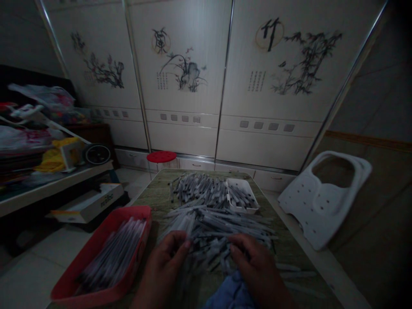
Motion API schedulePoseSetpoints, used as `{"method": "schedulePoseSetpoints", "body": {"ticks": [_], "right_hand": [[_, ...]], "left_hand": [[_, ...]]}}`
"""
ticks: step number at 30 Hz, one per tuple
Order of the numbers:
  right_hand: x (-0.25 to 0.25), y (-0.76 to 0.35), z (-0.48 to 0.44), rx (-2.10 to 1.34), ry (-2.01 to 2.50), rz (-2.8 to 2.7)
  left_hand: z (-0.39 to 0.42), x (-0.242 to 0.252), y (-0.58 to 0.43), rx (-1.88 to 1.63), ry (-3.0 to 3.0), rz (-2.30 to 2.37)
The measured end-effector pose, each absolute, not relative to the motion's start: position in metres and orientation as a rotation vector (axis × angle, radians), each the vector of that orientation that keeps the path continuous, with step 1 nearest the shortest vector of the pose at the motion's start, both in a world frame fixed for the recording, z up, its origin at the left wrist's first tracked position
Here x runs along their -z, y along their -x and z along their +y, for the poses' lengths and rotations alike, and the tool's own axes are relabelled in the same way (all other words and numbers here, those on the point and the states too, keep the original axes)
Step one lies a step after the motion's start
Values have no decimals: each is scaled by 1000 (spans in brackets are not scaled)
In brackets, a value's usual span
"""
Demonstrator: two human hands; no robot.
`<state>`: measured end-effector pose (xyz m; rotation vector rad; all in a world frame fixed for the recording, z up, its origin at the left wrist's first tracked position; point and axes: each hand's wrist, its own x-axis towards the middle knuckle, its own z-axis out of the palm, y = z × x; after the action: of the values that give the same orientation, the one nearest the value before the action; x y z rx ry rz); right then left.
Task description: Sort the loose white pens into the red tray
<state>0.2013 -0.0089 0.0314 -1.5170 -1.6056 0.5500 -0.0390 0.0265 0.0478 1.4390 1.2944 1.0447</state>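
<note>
My left hand (167, 262) is closed in a pinch on a blurred, see-through pen barrel (189, 225) that points up and away from me. To the right, my right hand (252, 266) has thumb and forefinger pressed together above the pile. Whatever lies in that pinch, if anything, is too dark and blurred to name. Beyond and between both hands spreads a heap of clear and grey pen-like pieces (231, 219). Behind it sits a second pile with dark ends (199, 189). A bunched blue cloth (230, 294) is beside my right wrist.
A red bin (141, 246) of pens stands at the left; a white tray (249, 209) with more pieces is at the table's far right. Nearby are a white plastic folding chair (317, 214), a red stool (161, 156) and a cluttered bench (64, 182). Sliding wardrobe doors (183, 103) close off the back.
</note>
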Motion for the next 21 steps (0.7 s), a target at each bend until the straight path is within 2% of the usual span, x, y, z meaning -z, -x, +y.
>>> {"method": "schedulePoseSetpoints", "body": {"ticks": [4,8,13,16,21], "right_hand": [[-25,-193,-6,-324,1480,-1779],[-25,-183,-2,-243,1452,-1933],[-23,-179,2,-256,1473,-1904],[-19,-183,5,-278,1461,-1880],[-21,-193,4,-262,1509,-1726]], "left_hand": [[33,-35,45,-1104,-1270,1263],[35,-26,43,-1034,-1308,1270],[33,-25,38,-1028,-1871,1482],[31,-29,34,-846,-2251,1610],[30,-37,21,-583,-2389,1682]]}}
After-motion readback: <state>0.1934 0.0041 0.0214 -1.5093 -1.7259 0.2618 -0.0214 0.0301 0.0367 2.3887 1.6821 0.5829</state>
